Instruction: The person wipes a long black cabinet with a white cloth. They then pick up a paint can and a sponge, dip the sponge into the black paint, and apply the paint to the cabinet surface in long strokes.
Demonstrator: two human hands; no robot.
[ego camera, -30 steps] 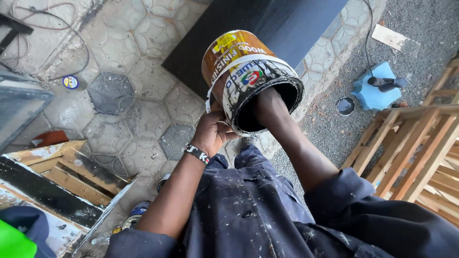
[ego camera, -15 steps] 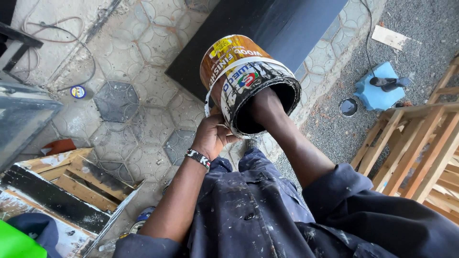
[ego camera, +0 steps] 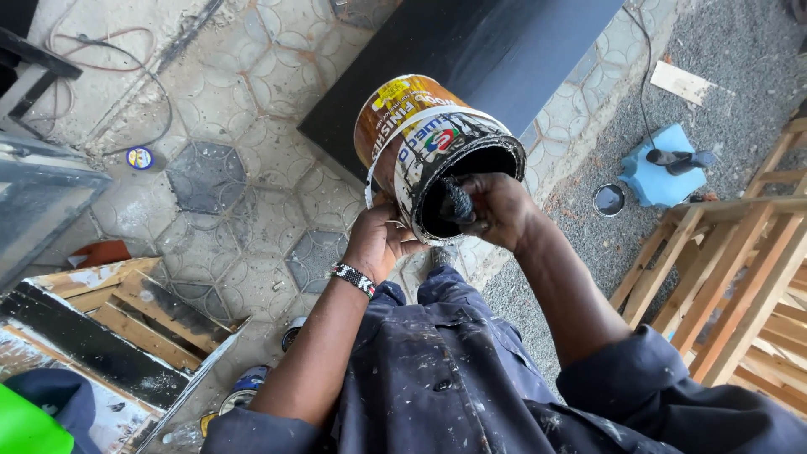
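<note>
My left hand (ego camera: 378, 240), with a beaded band on its wrist, grips the underside of a tilted paint can (ego camera: 420, 147) with an orange and white label and a black inside. My right hand (ego camera: 496, 210) is at the can's open mouth, fingers closed on a black, paint-soaked wad (ego camera: 456, 204) just inside the rim. I cannot tell whether the wad is sponge or cloth. Blue paint-spattered overalls (ego camera: 454, 378) cover my legs below the can.
A black painted board (ego camera: 471, 50) lies on the hexagon-tiled floor ahead. A blue block (ego camera: 660, 172) and a small round lid (ego camera: 607, 199) sit on gravel at right, beside bare wooden frames (ego camera: 740, 277). Wooden pallets (ego camera: 109, 319) and small tins lie at lower left.
My right hand has drawn back from deep inside the can to its mouth, bringing the black wad into view. The can has stayed tilted in my left hand.
</note>
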